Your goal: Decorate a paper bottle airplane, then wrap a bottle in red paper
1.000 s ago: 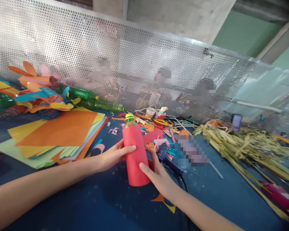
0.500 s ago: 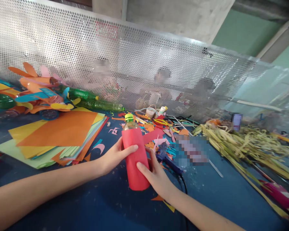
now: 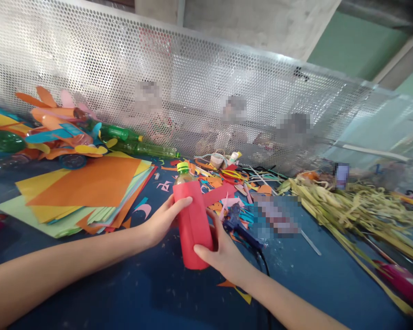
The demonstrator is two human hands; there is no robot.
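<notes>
A clear plastic bottle with a green cap is wrapped in red paper, and a lengthwise seam shows on the front of the wrap. My left hand grips it from the left near the top, thumb across the paper. Lower down on the right, my right hand holds it, thumb pressed on the front; the other fingers go behind, partly hidden. The bottle tilts slightly to the left above the blue table. Just right of the right hand lies a dark blue glue gun with a black cord.
Coloured paper sheets are stacked at left, with paper-decorated bottle models and green bottles behind. Paper scraps lie beyond my hands. Dried husk strips cover the right side. People sit behind a perforated metal screen.
The wrapped bottle has turned slightly in my hands, so a seam in the red paper now shows at the front. My left thumb sits a little higher.
</notes>
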